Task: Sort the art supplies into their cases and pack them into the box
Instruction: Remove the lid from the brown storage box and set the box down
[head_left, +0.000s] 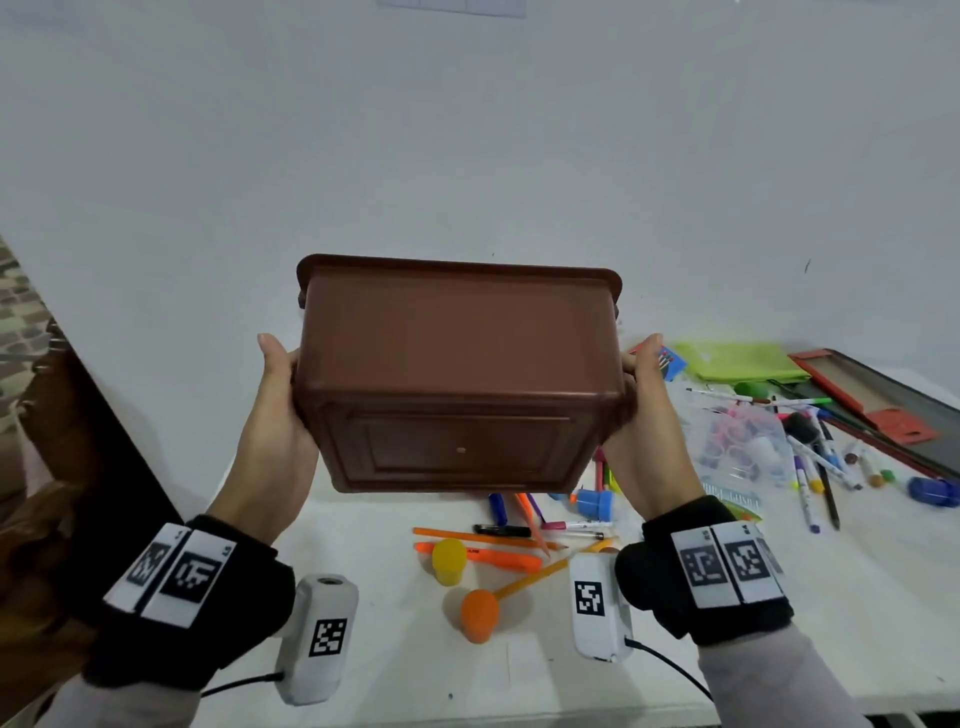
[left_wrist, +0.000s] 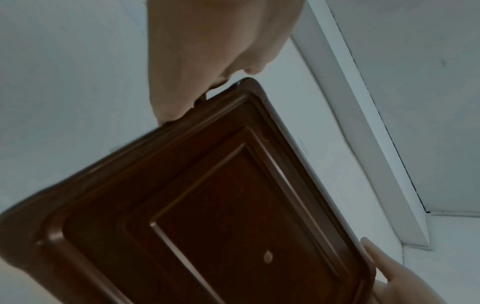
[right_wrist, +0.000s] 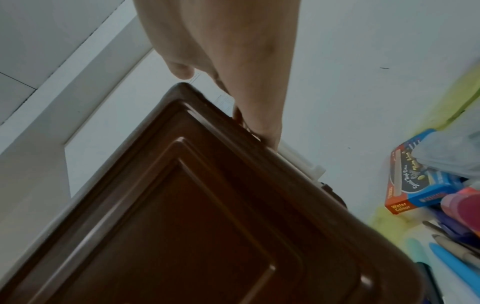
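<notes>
A brown plastic box (head_left: 457, 364) hangs in the air above the white table (head_left: 519, 670), tipped so that its panelled underside faces me and its opening faces away. My left hand (head_left: 275, 400) grips its left side with the thumb up, and my right hand (head_left: 649, 410) grips the right side. In the left wrist view my left hand (left_wrist: 197, 61) curls round the box (left_wrist: 221, 216) at its edge. The right wrist view shows my right hand (right_wrist: 228, 61) holding the box (right_wrist: 194, 216) the same way. The inside of the box is hidden.
Below the box lie loose pencils (head_left: 483, 538), an orange highlighter (head_left: 498, 558), a yellow pot (head_left: 449, 561) and an orange ball-headed stick (head_left: 480, 616). To the right are a green pouch (head_left: 737, 361), a clear bag (head_left: 743, 441), several markers (head_left: 821, 467), a water colour box (right_wrist: 415, 185) and a red-edged case (head_left: 883, 400).
</notes>
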